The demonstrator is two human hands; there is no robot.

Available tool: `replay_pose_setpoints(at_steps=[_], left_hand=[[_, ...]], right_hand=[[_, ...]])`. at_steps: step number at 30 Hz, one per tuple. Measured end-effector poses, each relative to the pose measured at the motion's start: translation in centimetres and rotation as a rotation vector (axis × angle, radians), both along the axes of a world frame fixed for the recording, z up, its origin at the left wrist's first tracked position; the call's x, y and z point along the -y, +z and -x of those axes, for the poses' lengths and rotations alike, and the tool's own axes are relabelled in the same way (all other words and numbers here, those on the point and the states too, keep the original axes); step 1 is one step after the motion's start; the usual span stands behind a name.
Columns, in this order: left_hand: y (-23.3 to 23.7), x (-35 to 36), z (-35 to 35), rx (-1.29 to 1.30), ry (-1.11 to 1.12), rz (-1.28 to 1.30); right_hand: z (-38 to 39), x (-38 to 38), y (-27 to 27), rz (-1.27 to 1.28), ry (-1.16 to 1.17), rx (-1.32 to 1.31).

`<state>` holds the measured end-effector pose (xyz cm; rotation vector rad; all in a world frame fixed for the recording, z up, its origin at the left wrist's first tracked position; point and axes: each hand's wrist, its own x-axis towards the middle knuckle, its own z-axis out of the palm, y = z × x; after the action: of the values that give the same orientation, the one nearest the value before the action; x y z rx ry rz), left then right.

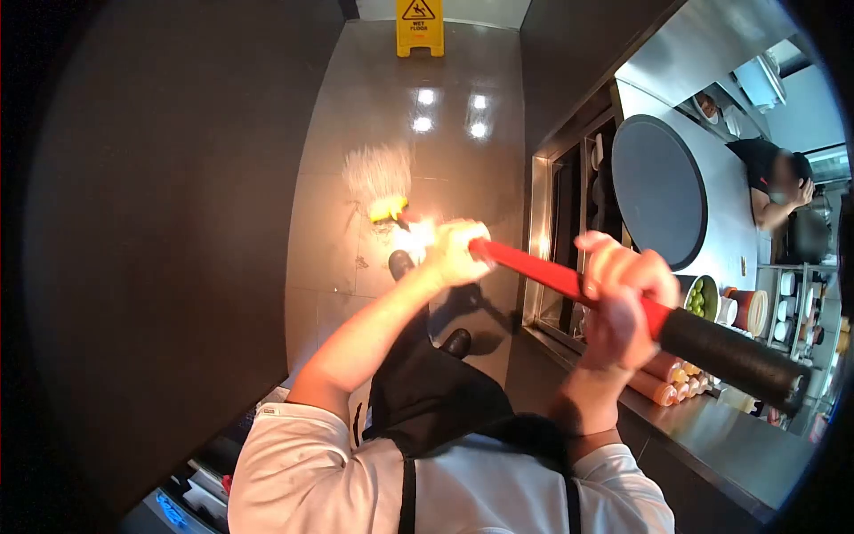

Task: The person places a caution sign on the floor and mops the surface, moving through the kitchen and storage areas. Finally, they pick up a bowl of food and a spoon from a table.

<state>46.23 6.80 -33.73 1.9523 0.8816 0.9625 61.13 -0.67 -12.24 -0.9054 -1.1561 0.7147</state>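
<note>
A mop slants across the view, its red handle (538,269) running down to a yellow clamp (388,209) and white strands (377,173) spread on the tiled floor. My left hand (459,247) is wrapped round the lower handle, brightly lit. Higher up, my right hand (625,298) grips the handle just below its black end grip (734,354); this hand is slightly blurred. Beneath my left forearm, my black shoes (456,343) stand on the floor, close to the mop head.
Ahead stands a yellow wet-floor sign (420,28). A dark wall (169,222) bounds the left. On the right, a steel counter holds a round dark tray (658,191), a container of green fruit (698,296) and several sauce bottles (654,389). Beyond it is another person (772,182).
</note>
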Motion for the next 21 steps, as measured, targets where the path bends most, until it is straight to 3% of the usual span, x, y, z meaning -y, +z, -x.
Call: replay_pose_setpoints(at_steps=[2, 4, 5, 8, 13, 16, 19, 20, 21], left_hand=[[-1.1, 3.3, -0.1, -0.042, -0.138, 0.174], [-2.4, 6.1, -0.1, 0.014, -0.164, -0.063], [-2.7, 7.0, -0.1, 0.051, -0.123, -0.086], [-3.1, 7.2, 1.3, 0.124, -0.089, -0.183], [-4.6, 2.5, 7.3, 0.138, 0.012, -0.322], [-8.3, -3.1, 12.2, 0.16, 0.001, -0.363], [-11.4, -8.9, 17.8, 0.144, 0.002, -0.202], [-14.1, -10.4, 19.6, 0.412, 0.046, 0.434], [-17.4, -13.1, 21.2, 0.967, 0.111, 1.248]], right_hand=[[-0.8, 2.6, 2.1, -0.068, 0.201, -0.191], [-0.9, 4.3, 3.0, -0.098, 0.31, -0.141], [0.4, 5.1, 3.0, -0.073, 0.201, -0.283], [2.7, 5.9, 2.8, -0.074, 0.147, -0.263], [8.8, 2.9, 0.7, -0.192, 0.235, -0.172], [14.1, 0.1, -2.1, -0.238, 0.236, -0.091], [20.6, -3.7, -7.3, -0.298, 0.088, -0.099], [22.7, -5.2, -9.6, -0.326, 0.058, -0.103], [24.5, -7.0, -11.8, -0.348, 0.057, -0.063]])
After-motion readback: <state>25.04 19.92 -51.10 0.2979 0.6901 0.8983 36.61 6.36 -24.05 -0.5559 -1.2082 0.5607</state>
